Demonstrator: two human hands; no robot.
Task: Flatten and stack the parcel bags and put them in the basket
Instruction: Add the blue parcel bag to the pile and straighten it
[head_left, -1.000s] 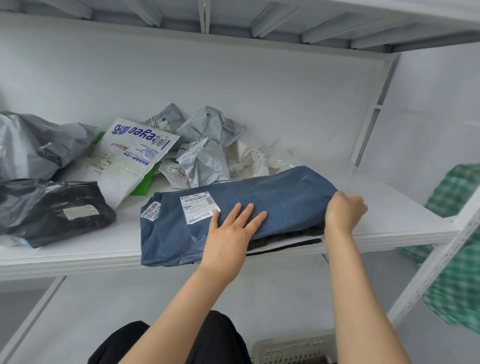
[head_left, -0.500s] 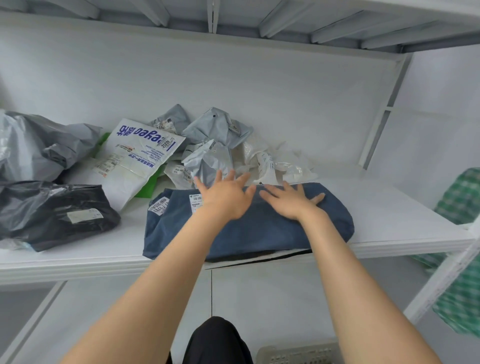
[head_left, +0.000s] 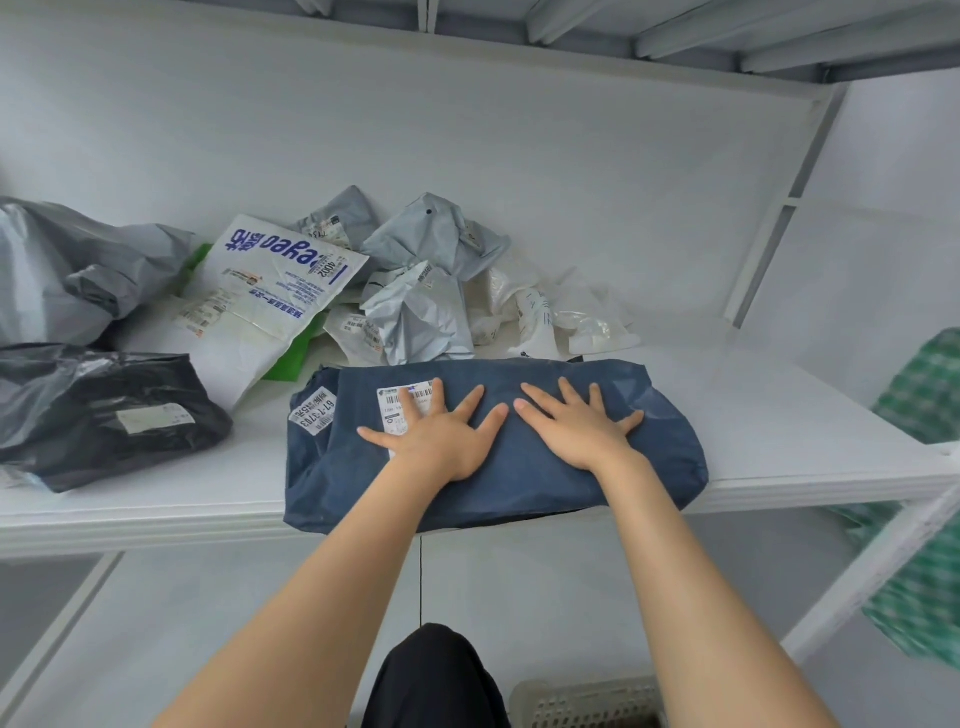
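We are pressing both palms flat on the blue parcel bag (head_left: 519, 467), which is lying at the front edge of the white shelf (head_left: 779, 415). Our left hand (head_left: 436, 441) is spreading wide over its shipping label (head_left: 402, 408); our right hand (head_left: 576, 428) is splayed beside it, holding nothing. Crumpled grey bags (head_left: 421, 306) are crowding just behind, a black bag (head_left: 104, 410) is sitting to the left. The basket (head_left: 587, 704) is showing below, near our legs.
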